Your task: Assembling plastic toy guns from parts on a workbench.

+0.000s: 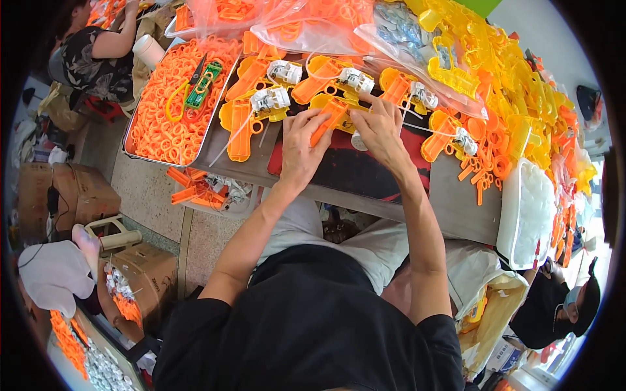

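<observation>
On the tabletop (464,218) — upper centre of the frame — the left hand (302,146) grips, and the right hand (383,133) touches with bent fingers, one orange-and-yellow shell (334,116); around it five similar shells (240,135) already carry white mechanisms (270,100), seemingly not yet closed.

Noted on torso: black top (313,313), short-sleeved, plain, dull-surfaced, lightly creased. Left sleeve (199,326) and right sleeve (438,335) of same black cloth, both cut to end above elbow. Left forearm (257,228) and right forearm (422,228) bare below hems, down to bare left hand (303,146) and bare right hand (381,133). Below curved lower edge of top: pale off-white trousers (293,218), loose in cut, wrinkled over thighs. Lower legs too obscured to assess.
</observation>
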A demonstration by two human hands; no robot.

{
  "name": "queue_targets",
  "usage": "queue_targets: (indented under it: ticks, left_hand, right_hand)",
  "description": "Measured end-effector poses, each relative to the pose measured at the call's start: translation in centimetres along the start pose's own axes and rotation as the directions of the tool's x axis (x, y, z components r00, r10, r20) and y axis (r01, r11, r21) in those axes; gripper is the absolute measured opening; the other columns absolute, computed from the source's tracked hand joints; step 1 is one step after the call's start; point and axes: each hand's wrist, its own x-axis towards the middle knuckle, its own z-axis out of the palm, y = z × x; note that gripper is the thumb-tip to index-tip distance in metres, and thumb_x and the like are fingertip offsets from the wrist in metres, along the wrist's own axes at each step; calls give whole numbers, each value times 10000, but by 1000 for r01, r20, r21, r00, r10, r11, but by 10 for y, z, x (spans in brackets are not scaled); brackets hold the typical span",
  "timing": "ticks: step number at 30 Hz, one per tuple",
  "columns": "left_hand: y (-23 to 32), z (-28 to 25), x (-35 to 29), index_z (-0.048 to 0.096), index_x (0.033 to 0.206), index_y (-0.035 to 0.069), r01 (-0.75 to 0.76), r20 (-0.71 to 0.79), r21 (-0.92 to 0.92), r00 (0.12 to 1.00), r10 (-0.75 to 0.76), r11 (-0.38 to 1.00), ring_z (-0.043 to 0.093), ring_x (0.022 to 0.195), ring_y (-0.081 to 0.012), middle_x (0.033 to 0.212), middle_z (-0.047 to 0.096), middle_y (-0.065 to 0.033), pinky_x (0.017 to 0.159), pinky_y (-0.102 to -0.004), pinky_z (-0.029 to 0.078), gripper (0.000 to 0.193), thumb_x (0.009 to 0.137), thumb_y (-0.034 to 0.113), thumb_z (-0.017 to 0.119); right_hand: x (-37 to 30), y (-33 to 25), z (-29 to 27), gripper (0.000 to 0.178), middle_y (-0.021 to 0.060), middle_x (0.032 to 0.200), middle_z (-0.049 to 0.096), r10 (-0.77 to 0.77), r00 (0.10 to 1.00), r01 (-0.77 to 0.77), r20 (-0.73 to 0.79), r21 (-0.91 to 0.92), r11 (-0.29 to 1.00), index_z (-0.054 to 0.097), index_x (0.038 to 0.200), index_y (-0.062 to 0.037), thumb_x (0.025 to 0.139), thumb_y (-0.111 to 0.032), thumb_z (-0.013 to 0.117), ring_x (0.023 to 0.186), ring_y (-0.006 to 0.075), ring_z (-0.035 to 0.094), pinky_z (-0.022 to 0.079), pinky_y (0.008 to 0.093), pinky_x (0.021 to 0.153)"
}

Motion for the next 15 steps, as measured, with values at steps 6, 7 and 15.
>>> queue_targets:
  ticks: [6,7,15]
  left_hand:
    - [4,-1,-2,719,1220,51,14,-7,40,1000,-13,999,547,1127,-309,1270,641,-97,1009,-392,452,340,883,87,747]
    - [3,-1,-3,719,1220,51,13,-6,45,1000,-13,999,547,1127,-309,1270,641,-97,1009,-392,452,340,883,87,747]
    - [16,-7,4,706,1225,49,-116,131,296,988,80,948,529,1103,-331,1281,595,-103,1011,-454,432,350,876,76,699]
  right_hand:
    - [-7,-1,3,372,115,1423,570,38,999,-38,-8,31,999,766,1166,-41,1024,-316,559,1309,296,453,230,441,1170]
    - [-8,-1,3,375,121,1430,564,44,999,-44,-4,11,999,763,1175,-41,1026,-317,556,1316,301,446,227,441,1173]
    - [-11,1,-2,344,117,1426,562,8,1000,-9,-16,-39,999,765,1123,-48,1022,-310,566,1313,306,450,226,467,1165]
